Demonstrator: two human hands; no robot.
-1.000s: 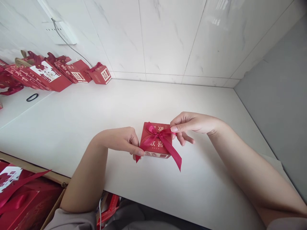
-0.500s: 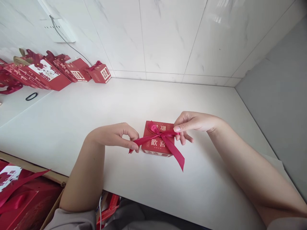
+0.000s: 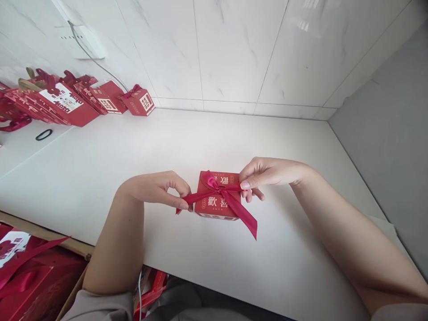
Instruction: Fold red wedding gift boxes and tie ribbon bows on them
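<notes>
A small red gift box (image 3: 214,208) with pale Chinese characters rests on the white table. Across its top runs a dark red satin ribbon (image 3: 237,207), knotted near the middle, with a loop standing up behind the knot and one loose tail trailing over the front right. On the left, my left hand (image 3: 170,192) pinches a ribbon end between thumb and fingers, just beside the box. My right hand (image 3: 259,177) grips the ribbon's right-hand part between thumb and forefinger at the box's right edge. The ribbon is drawn out sideways between both hands.
Red gift bags (image 3: 70,104) and a bow-tied red box (image 3: 139,102) stand along the wall at the back left. A black band (image 3: 44,134) lies near them. At lower left is a carton (image 3: 47,232) with red packages. A grey panel (image 3: 384,133) borders the right.
The box and both hands have shifted slightly left. My left hand has drawn its ribbon end a little further left; both hands keep their hold.
</notes>
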